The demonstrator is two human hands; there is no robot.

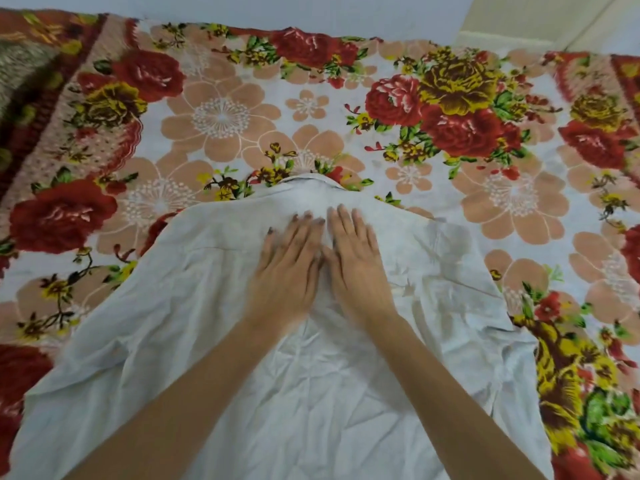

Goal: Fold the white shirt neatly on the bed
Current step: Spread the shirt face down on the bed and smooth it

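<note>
A white shirt lies spread and creased on the bed, whose sheet bears red and yellow roses. Its collar points away from the person. The left grip and right grip rest flat on the cloth just below the collar, side by side, fingers straight. Both forearms reach over the shirt's body. A pale wall runs behind the bed.
</note>
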